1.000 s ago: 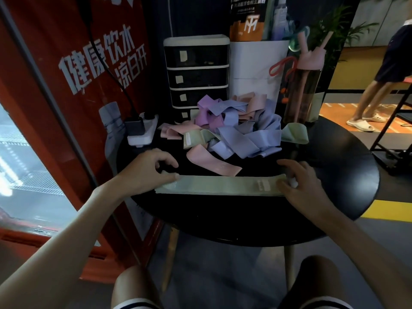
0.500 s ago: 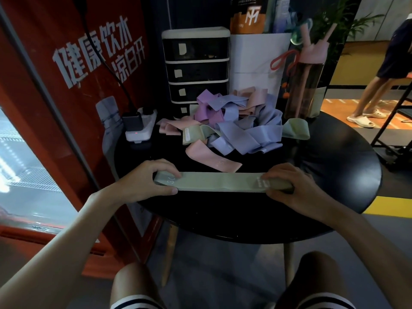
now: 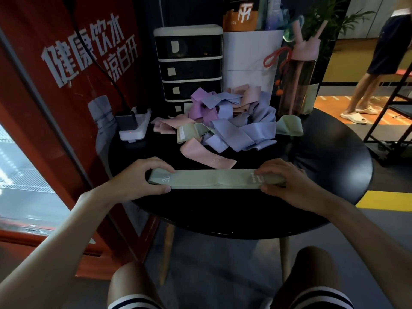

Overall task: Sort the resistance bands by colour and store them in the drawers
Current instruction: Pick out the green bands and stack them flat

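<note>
A pale green resistance band marked "30" lies stretched flat across the front of the round black table. My left hand pinches its left end and my right hand grips its right end. Behind it lies a pink band, then a tangled pile of blue, purple, pink and green bands. Another green band lies looped at the pile's right. A black drawer unit with white trim stands at the back, its drawers closed.
A white power strip with a plugged adapter sits at the table's back left. A white box and a pink-lidded bottle stand at the back right. A red cabinet is to the left. A person stands at the far right.
Both hands have gone from pressing the green band flat to gripping its two ends, and the band now lies straighter and nearer the table's front edge.
</note>
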Available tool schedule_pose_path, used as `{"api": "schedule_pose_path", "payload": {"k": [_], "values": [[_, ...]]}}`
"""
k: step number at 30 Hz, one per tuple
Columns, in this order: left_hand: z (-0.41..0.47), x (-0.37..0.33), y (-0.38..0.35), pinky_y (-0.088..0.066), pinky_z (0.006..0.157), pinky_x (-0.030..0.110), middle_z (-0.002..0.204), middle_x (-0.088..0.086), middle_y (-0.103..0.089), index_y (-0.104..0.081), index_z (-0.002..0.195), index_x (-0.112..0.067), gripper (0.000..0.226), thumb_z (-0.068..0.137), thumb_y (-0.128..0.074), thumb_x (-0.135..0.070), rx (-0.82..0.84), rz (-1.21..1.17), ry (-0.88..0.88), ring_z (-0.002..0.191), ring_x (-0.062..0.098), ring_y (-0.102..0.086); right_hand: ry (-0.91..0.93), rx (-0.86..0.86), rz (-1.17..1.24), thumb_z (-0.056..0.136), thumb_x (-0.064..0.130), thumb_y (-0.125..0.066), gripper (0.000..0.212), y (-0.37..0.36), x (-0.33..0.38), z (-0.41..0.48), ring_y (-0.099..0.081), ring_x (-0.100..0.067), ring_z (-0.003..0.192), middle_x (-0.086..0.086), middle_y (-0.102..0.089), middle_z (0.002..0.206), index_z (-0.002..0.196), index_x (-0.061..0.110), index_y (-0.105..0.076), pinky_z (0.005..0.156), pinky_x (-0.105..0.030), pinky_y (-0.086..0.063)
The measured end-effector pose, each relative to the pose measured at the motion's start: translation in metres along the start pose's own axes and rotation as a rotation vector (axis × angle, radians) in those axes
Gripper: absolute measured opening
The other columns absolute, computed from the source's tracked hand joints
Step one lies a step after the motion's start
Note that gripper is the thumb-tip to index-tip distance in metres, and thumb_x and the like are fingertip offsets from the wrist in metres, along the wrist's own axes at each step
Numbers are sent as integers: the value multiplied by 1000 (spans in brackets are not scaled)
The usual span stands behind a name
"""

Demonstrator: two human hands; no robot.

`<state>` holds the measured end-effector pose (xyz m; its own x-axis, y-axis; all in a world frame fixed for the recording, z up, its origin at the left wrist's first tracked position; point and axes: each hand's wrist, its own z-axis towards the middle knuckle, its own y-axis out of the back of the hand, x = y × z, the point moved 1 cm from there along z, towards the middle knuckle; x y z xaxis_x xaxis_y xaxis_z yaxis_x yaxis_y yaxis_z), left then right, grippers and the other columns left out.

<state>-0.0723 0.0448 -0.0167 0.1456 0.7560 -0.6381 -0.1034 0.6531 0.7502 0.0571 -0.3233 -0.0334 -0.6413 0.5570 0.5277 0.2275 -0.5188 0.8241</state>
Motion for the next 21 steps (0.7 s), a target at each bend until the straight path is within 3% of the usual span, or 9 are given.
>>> {"api": "schedule_pose_path", "payload": {"k": [6,11,13,15,17,21], "values": [[0,-2,2,-38,94,8,116,-9,-63,-75,102,-29,31,75,-87,-18,36,14,-16,111,6,-58,-10,12,-20,84,42,-68,28,1,2,0,-38,-2,117,27,-47,121,107,54,-57,112,-47,-23],[2,-2,4,-33,97,5,121,-14,-56,-72,110,-38,49,65,-79,-57,63,47,-23,116,0,-52,-4,19,17,78,43,-73,35,3,6,-2,-37,-7,125,33,-42,125,105,59,-56,112,-50,-26],[3,-3,2,-32,98,5,122,-14,-55,-73,111,-37,48,67,-81,-54,76,54,-22,117,-2,-50,-5,11,-44,79,43,-74,37,5,10,-1,-32,-8,133,26,-43,134,110,54,-57,115,-48,-21],[4,-5,1,-35,98,8,120,-13,-56,-74,109,-34,37,75,-87,-36,85,64,-19,115,-1,-52,24,-32,-138,81,49,-70,38,6,21,5,-29,-7,138,20,-44,140,118,46,-59,114,-45,-18],[5,-7,2,-37,98,12,118,-14,-58,-74,108,-32,33,78,-85,-27,97,78,-5,113,0,-53,95,-77,-131,83,52,-66,43,0,41,17,-36,-7,135,17,-50,139,124,39,-60,113,-46,-24],[6,-9,4,-38,98,14,116,-18,-58,-73,109,-34,32,78,-82,-35,126,84,7,113,-2,-54,222,3,-105,87,52,-62,43,-31,73,40,-45,-12,124,13,-54,129,126,34,-59,105,-43,-35]]}}
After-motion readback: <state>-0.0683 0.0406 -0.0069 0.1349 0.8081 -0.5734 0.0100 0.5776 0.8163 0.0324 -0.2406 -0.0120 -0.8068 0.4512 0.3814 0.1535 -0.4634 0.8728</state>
